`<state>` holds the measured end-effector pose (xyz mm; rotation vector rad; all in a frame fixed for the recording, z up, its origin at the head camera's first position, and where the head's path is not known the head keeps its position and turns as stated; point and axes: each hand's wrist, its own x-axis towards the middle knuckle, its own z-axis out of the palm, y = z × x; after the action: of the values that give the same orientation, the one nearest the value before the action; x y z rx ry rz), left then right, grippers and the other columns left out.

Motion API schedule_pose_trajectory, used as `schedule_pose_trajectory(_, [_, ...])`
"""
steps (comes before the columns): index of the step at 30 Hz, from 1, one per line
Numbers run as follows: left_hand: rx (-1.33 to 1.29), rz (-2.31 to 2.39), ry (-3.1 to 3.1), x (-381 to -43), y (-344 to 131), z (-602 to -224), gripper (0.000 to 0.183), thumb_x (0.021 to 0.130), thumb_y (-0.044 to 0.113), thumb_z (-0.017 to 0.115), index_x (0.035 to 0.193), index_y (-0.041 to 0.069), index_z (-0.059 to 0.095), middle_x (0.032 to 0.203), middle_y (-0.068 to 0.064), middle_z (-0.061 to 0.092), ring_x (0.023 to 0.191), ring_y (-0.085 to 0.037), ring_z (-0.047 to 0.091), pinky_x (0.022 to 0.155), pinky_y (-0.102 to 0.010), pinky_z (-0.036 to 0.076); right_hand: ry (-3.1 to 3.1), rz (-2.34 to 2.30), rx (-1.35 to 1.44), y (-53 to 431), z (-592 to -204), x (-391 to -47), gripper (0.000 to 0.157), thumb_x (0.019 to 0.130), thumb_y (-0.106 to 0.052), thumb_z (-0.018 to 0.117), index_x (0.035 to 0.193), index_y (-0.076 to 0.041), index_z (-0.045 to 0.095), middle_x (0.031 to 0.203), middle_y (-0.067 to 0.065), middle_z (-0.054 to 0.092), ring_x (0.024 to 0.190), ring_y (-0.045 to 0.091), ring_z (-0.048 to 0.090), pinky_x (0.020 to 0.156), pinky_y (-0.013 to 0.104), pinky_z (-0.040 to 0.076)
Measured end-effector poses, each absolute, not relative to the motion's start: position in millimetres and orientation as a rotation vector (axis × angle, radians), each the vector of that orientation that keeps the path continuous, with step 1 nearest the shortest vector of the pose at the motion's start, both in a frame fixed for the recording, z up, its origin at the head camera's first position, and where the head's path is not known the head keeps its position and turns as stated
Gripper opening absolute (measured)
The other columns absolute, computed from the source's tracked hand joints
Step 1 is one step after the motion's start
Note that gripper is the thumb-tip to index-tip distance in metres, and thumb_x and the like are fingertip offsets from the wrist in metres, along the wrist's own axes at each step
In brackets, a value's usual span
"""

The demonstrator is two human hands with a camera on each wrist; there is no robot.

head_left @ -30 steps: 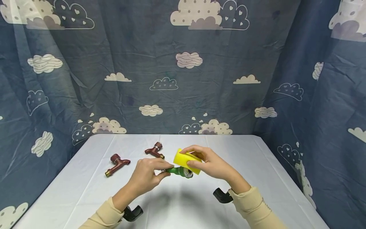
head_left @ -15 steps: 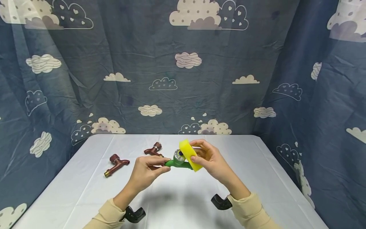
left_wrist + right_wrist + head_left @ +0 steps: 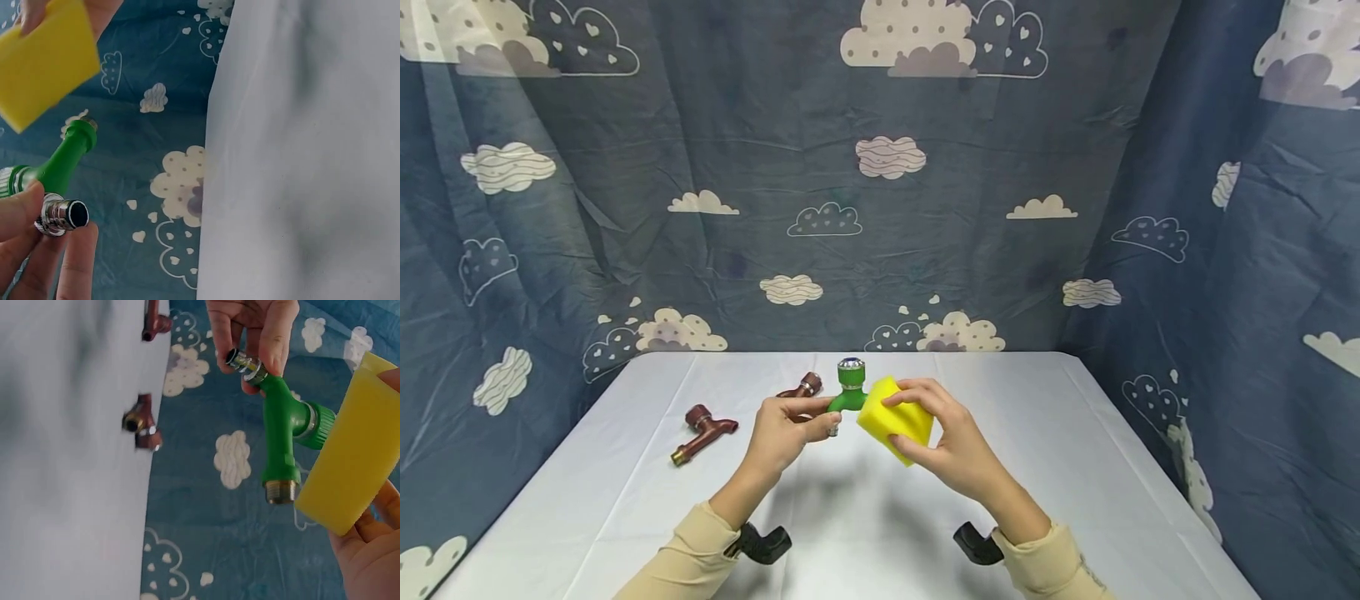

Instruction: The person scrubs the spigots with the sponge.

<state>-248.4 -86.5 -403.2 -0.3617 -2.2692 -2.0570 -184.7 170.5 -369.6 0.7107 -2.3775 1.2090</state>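
A green tap (image 3: 850,390) with a ribbed knob and metal ends is held above the table, its knob upward in the head view. My left hand (image 3: 785,433) pinches it near the silver spout end (image 3: 62,214) between thumb and fingers. In my right hand (image 3: 951,437) is a yellow sponge (image 3: 897,421), gripped between thumb and fingers. The sponge stands close beside the tap's right side; in the left wrist view it is apart from the threaded end. From the right wrist camera, the tap's green body (image 3: 280,431) shows beside the sponge.
Two brown taps lie on the white table (image 3: 1037,467): one brown tap (image 3: 703,433) at the left, and a farther brown tap (image 3: 808,385) partly hidden behind my left hand. Dark blue cloud-patterned cloth (image 3: 737,150) hangs around the table.
My left hand has turned the green tap so its knob points up. My right hand has turned the yellow sponge, its broad face now showing, and brought it off the knob.
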Motion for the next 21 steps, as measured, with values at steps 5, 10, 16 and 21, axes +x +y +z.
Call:
schedule_pose_trajectory(5, [-0.239, -2.152, -2.249, -265, -77, -409, 0.029, 0.089, 0.001, 0.086, 0.116, -0.005, 0.08, 0.104, -0.022, 0.081, 0.08, -0.016, 0.081, 0.074, -0.031, 0.07, -2.391, 1.137, 0.687, 184, -375, -182, 0.043, 0.088, -0.009, 0.086, 0.125, -0.025, 0.073, 0.145, 0.003, 0.065, 0.133, 0.028, 0.064, 0.105, 0.044, 0.06])
schedule_pose_trajectory(10, [-0.178, -2.159, -2.284, -282, -65, -417, 0.026, 0.089, 0.002, 0.086, 0.114, -0.004, 0.081, 0.1, -0.022, 0.082, 0.076, -0.015, 0.08, 0.072, -0.03, 0.07, -2.406, 1.093, 0.638, 201, -382, -180, 0.044, 0.088, -0.007, 0.087, 0.125, -0.024, 0.073, 0.145, 0.005, 0.065, 0.132, 0.031, 0.065, 0.103, 0.043, 0.062])
schedule_pose_trajectory(16, [-0.163, -2.14, -2.34, -292, -49, -426, 0.024, 0.088, 0.004, 0.087, 0.11, -0.005, 0.082, 0.098, -0.023, 0.082, 0.072, -0.015, 0.079, 0.068, -0.03, 0.069, -2.431, 1.034, 0.567, 223, -389, -180, 0.046, 0.086, -0.004, 0.086, 0.126, -0.022, 0.073, 0.144, 0.008, 0.066, 0.13, 0.033, 0.065, 0.101, 0.043, 0.063])
schedule_pose_trajectory(21, [-0.144, -2.132, -2.399, -299, -37, -437, 0.024, 0.087, 0.003, 0.088, 0.108, -0.007, 0.081, 0.093, -0.022, 0.082, 0.065, -0.013, 0.076, 0.064, -0.029, 0.069, -2.441, 0.992, 0.52, 241, -393, -180, 0.046, 0.085, -0.003, 0.087, 0.126, -0.018, 0.073, 0.143, 0.011, 0.066, 0.128, 0.036, 0.066, 0.099, 0.043, 0.063])
